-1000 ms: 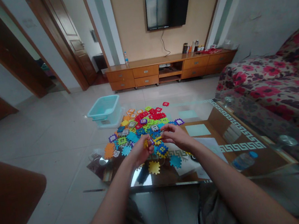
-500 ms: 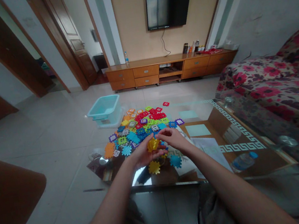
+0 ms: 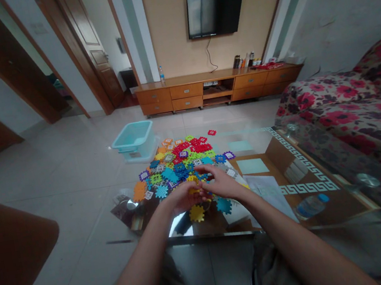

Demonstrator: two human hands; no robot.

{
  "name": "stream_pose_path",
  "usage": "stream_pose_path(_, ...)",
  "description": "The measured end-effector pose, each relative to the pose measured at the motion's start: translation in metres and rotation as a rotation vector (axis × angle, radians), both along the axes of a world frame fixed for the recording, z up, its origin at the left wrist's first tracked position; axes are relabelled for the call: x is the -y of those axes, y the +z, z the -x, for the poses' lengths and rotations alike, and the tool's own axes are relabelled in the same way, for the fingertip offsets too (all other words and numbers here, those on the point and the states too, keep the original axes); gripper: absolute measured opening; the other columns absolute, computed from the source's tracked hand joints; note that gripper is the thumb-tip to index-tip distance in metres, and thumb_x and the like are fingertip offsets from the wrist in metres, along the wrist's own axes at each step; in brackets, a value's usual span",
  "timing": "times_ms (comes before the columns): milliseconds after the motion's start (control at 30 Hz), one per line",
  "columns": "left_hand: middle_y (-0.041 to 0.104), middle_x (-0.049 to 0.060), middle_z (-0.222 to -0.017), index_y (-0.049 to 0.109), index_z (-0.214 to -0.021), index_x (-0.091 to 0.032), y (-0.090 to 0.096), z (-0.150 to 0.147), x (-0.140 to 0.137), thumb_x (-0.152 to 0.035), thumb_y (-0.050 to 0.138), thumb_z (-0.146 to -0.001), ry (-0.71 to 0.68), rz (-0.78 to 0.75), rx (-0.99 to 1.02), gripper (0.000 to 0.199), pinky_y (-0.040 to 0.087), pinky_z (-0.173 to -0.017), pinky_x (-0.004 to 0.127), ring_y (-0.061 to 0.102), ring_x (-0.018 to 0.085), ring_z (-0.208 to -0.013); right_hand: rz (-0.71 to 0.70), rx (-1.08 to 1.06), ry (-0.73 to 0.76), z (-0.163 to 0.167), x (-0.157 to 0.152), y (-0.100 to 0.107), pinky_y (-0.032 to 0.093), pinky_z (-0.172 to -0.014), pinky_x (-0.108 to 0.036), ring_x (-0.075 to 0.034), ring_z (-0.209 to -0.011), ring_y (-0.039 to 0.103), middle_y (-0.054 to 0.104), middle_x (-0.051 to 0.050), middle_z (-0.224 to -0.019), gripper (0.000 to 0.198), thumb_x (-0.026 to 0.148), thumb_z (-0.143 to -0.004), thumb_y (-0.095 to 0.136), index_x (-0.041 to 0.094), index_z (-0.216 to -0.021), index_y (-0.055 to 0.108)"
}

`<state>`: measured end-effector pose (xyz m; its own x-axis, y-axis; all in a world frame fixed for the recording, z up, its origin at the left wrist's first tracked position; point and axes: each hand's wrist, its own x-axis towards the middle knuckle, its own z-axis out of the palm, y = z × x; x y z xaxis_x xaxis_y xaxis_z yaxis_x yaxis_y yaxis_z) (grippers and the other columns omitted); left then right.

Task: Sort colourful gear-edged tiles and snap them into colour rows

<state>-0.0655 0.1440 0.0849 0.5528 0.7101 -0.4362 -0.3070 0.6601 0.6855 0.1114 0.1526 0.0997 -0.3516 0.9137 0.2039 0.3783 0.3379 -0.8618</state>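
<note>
Over the near edge of the glass table, my left hand point(image 3: 185, 197) curls around a yellow toothed interlocking block point(image 3: 192, 179), which its fingers partly cover. My right hand point(image 3: 218, 182) comes in from the other side, index finger stretched over the block and thumb by its lower edge, so both hands seem to hold it. Whether it is one piece or several joined is hard to see. Below the hands lie a flat yellow block point(image 3: 197, 213) and a blue block point(image 3: 224, 205). Beyond them spreads a pile of colourful interlocking blocks point(image 3: 180, 169).
A light-blue plastic bin point(image 3: 136, 144) stands left of the pile. Papers point(image 3: 268, 190) and a water bottle point(image 3: 312, 206) lie on the right of the glass table point(image 3: 209, 237). A flowered sofa point(image 3: 349, 93) is at the right, a wooden TV cabinet point(image 3: 185, 90) at the back.
My right hand has turned, its index finger now reaching further over the block and its thumb lower. The yellow block is more covered than before. The pile looks the same.
</note>
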Motion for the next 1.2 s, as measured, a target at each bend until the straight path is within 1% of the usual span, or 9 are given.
stream_pose_path(100, 0.069, 0.008, -0.075, 0.065, -0.083, -0.013, 0.007, 0.003, 0.002, -0.011, 0.059, -0.064, -0.004, 0.037, 0.071, 0.020, 0.054, -0.073, 0.032, 0.067, 0.020, -0.070, -0.035, 0.045, 0.101, -0.002, 0.005, 0.005, 0.045, -0.108, -0.044, -0.025, -0.124, 0.058, 0.060, -0.011, -0.136, 0.063, 0.013, -0.070, 0.068, 0.020, -0.132, 0.059)
stream_pose_path(233, 0.068, 0.008, -0.074, 0.064, -0.089, -0.013, 0.012, 0.005, 0.002, -0.016, 0.058, -0.061, -0.026, 0.072, 0.175, 0.028, 0.053, -0.068, 0.033, 0.065, 0.021, -0.069, 0.050, -0.007, 0.153, -0.001, 0.007, 0.004, 0.050, -0.104, -0.044, -0.025, -0.123, 0.059, 0.061, -0.011, -0.136, 0.063, 0.009, -0.068, 0.066, 0.021, -0.131, 0.060)
stream_pose_path(433, 0.068, 0.007, -0.074, 0.062, -0.105, -0.012, 0.006, 0.005, -0.002, -0.023, 0.058, -0.073, -0.076, 0.049, 0.211, 0.034, 0.054, -0.066, 0.032, 0.064, 0.019, -0.064, 0.074, -0.062, 0.209, 0.001, 0.005, 0.000, 0.050, -0.104, -0.044, -0.025, -0.121, 0.061, 0.062, -0.010, -0.135, 0.068, 0.013, -0.067, 0.074, 0.021, -0.133, 0.059)
stream_pose_path(600, 0.072, 0.010, -0.091, 0.060, -0.115, -0.015, 0.006, 0.004, 0.000, -0.035, 0.061, -0.088, -0.098, -0.042, 0.148, 0.034, 0.056, -0.078, 0.036, 0.070, 0.021, -0.076, 0.064, -0.064, 0.188, 0.000, 0.002, 0.003, 0.053, -0.097, -0.042, -0.023, -0.107, 0.066, 0.069, -0.009, -0.122, 0.056, 0.017, -0.069, 0.078, 0.021, -0.123, 0.067)
stream_pose_path(700, 0.073, 0.008, -0.091, 0.057, -0.124, -0.018, 0.003, 0.005, 0.000, -0.047, 0.063, -0.090, -0.103, -0.087, 0.086, 0.045, 0.055, -0.082, 0.037, 0.072, 0.023, -0.081, 0.067, -0.097, 0.164, -0.001, 0.001, 0.003, 0.054, -0.093, -0.042, -0.022, -0.100, 0.067, 0.071, -0.008, -0.115, 0.055, 0.024, -0.066, 0.084, 0.020, -0.119, 0.069)
stream_pose_path(800, 0.073, 0.007, -0.088, 0.055, -0.129, -0.021, -0.002, 0.005, 0.000, -0.053, 0.064, -0.088, -0.083, -0.111, 0.058, 0.053, 0.055, -0.081, 0.037, 0.072, 0.022, -0.080, 0.072, -0.122, 0.129, 0.000, 0.001, 0.002, 0.055, -0.090, -0.041, -0.022, -0.097, 0.067, 0.072, -0.008, -0.112, 0.060, 0.026, -0.063, 0.087, 0.020, -0.120, 0.067)
stream_pose_path(967, 0.073, 0.005, -0.084, 0.059, -0.123, -0.021, -0.001, 0.004, 0.001, -0.059, 0.063, -0.086, -0.051, -0.117, 0.043, 0.053, 0.055, -0.082, 0.036, 0.071, 0.019, -0.075, 0.062, -0.144, 0.116, 0.003, 0.004, 0.002, 0.055, -0.092, -0.042, -0.022, -0.097, 0.068, 0.073, -0.008, -0.111, 0.057, 0.022, -0.065, 0.084, 0.019, -0.120, 0.067)
stream_pose_path(1100, 0.072, 0.007, -0.080, 0.063, -0.114, -0.017, 0.007, 0.002, 0.000, -0.067, 0.058, -0.084, -0.059, -0.046, 0.083, 0.058, 0.056, -0.079, 0.035, 0.071, 0.020, -0.073, -0.018, -0.131, 0.083, 0.002, 0.001, 0.000, 0.055, -0.093, -0.042, -0.022, -0.099, 0.069, 0.072, -0.007, -0.113, 0.055, 0.018, -0.067, 0.079, 0.021, -0.121, 0.067)
stream_pose_path(1200, 0.071, 0.007, -0.086, 0.066, -0.106, -0.016, 0.009, 0.002, -0.003, -0.058, 0.068, -0.083, 0.077, -0.082, 0.076, 0.047, 0.056, -0.076, 0.030, 0.070, 0.017, -0.072, -0.072, -0.142, 0.045, -0.002, -0.003, -0.003, 0.055, -0.095, -0.041, -0.023, -0.104, 0.069, 0.071, -0.008, -0.116, 0.056, 0.017, -0.069, 0.078, 0.021, -0.123, 0.066)
